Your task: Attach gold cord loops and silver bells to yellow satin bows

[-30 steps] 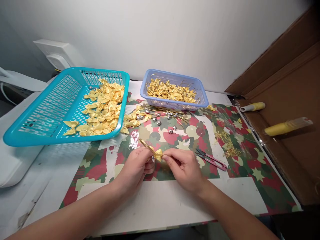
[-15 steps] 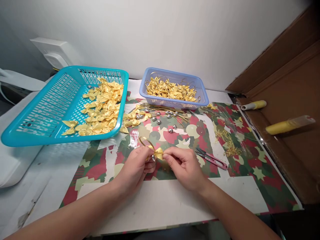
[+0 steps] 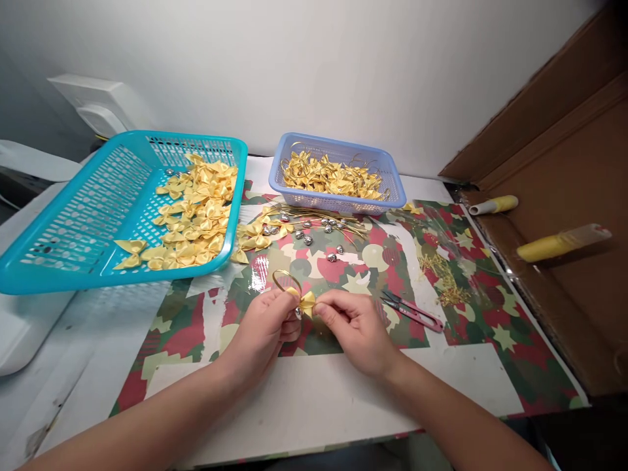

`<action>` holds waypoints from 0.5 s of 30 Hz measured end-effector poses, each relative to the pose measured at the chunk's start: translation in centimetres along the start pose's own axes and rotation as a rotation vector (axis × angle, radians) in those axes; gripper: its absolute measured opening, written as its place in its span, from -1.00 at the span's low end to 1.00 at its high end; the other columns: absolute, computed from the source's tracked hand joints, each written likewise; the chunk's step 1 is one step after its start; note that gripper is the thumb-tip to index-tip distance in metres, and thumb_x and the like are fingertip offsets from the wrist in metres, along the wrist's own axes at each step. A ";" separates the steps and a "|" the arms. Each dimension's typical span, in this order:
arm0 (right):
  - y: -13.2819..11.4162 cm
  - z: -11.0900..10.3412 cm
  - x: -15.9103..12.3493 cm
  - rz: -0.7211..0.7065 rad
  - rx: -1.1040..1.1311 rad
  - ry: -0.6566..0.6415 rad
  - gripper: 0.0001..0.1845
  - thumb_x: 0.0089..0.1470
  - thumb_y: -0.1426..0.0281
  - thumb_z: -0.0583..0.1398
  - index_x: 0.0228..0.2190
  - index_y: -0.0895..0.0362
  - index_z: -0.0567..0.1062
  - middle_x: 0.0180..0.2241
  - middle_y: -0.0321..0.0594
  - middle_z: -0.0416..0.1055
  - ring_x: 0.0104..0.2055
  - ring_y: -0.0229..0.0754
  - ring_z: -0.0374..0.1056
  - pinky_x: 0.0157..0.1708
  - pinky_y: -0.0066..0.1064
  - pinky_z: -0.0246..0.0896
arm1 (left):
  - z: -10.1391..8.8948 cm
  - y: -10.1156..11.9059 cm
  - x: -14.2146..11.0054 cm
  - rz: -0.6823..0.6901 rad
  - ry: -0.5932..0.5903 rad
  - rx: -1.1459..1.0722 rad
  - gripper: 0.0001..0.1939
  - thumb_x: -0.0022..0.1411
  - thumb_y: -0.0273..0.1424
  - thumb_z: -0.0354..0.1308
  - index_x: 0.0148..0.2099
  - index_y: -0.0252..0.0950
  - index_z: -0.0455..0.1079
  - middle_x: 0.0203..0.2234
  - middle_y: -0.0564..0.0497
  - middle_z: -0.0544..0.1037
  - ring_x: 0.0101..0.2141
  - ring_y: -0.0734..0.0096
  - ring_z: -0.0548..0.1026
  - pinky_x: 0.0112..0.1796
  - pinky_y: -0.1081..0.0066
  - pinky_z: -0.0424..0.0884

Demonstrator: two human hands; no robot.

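Note:
Between both hands is a yellow ribbon bow [image 3: 307, 302] with a loop of gold cord [image 3: 280, 272] rising from it and a small silver bell [image 3: 298, 313] hanging at its left. My left hand [image 3: 267, 320] is closed, thumb and forefinger pinching the bow's left side where the cord meets it. My right hand [image 3: 356, 327] pinches the right tip of the same bow. Past the hands, several loose silver bells [image 3: 332, 258] lie on the patterned paper. Pink-handled thread snips [image 3: 415, 313] rest to the right of my right hand.
A turquoise basket [image 3: 112, 278] of yellow bows stands at left. A blue-violet basket [image 3: 338, 199] at the back holds bows with gold cords. Gold cord lengths [image 3: 318, 214] lie before it. Thread scraps [image 3: 451, 291] lie at right, beside a cardboard wall [image 3: 564, 176] with two protruding tubes.
The view has shifted slightly. Both hands keep their pinch on the bow, which now looks a little fuller and turned more toward me.

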State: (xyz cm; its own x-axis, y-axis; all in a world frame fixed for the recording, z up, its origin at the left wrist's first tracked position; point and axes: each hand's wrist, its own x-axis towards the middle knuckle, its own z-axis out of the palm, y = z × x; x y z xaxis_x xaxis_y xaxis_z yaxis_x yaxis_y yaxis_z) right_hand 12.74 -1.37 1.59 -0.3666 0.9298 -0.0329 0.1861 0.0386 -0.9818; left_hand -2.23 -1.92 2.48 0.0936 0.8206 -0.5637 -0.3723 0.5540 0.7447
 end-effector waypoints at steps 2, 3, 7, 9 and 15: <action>0.2 0.3 0.1 0.034 0.102 -0.008 -0.75 0.16 0.32 0.10 -0.52 0.13 0.38 -0.60 -0.37 0.13 -0.54 -0.33 0.01 -0.54 -0.48 -0.05 | 0.0 -0.2 0.0 0.022 0.004 -0.010 -0.64 -0.12 -0.32 0.17 -0.61 -0.23 -0.03 -0.72 0.25 -0.02 -0.66 0.66 -0.06 -0.62 0.53 -0.11; 0.4 0.4 0.1 0.046 0.147 -0.012 -0.73 0.16 0.28 0.11 -0.52 0.13 0.38 -0.59 -0.37 0.12 -0.53 -0.33 0.00 -0.54 -0.47 -0.05 | -0.1 -0.3 0.0 0.035 0.003 -0.013 -0.63 -0.12 -0.31 0.17 -0.61 -0.23 -0.03 -0.72 0.25 -0.02 -0.66 0.66 -0.06 -0.62 0.53 -0.10; 0.8 0.9 0.1 0.067 0.274 -0.025 -0.67 0.15 0.18 0.14 -0.53 0.14 0.37 -0.59 -0.37 0.09 -0.53 -0.34 -0.01 -0.52 -0.47 -0.04 | -0.1 -0.4 0.1 0.082 -0.013 -0.008 -0.63 -0.10 -0.32 0.17 -0.62 -0.23 -0.03 -0.73 0.25 -0.02 -0.65 0.65 -0.06 -0.61 0.53 -0.08; 1.1 1.1 0.1 0.072 0.322 -0.031 -0.65 0.14 0.16 0.15 -0.53 0.14 0.37 -0.59 -0.38 0.10 -0.53 -0.34 -0.01 -0.53 -0.47 -0.05 | -0.1 -0.4 0.1 0.093 -0.012 0.001 -0.64 -0.09 -0.33 0.17 -0.61 -0.24 -0.01 -0.73 0.25 -0.01 -0.65 0.64 -0.05 -0.61 0.53 -0.08; 1.6 1.6 0.2 0.087 0.414 -0.026 -0.63 0.12 0.11 0.16 -0.51 0.14 0.40 -0.61 -0.39 0.11 -0.54 -0.35 0.01 -0.53 -0.47 -0.05 | 0.0 -0.7 0.0 0.114 0.005 0.020 -0.65 -0.07 -0.31 0.20 -0.60 -0.25 0.03 -0.73 0.24 0.03 -0.64 0.63 -0.02 -0.59 0.52 -0.06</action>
State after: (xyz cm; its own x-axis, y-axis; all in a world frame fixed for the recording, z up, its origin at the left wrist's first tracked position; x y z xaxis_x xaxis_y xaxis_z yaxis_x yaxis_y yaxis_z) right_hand 11.49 -1.69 -0.26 -0.3899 0.9132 -0.1186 -0.1629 -0.1952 -0.9671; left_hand -1.98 -2.33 1.94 0.0476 0.8776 -0.4770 -0.3616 0.4603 0.8108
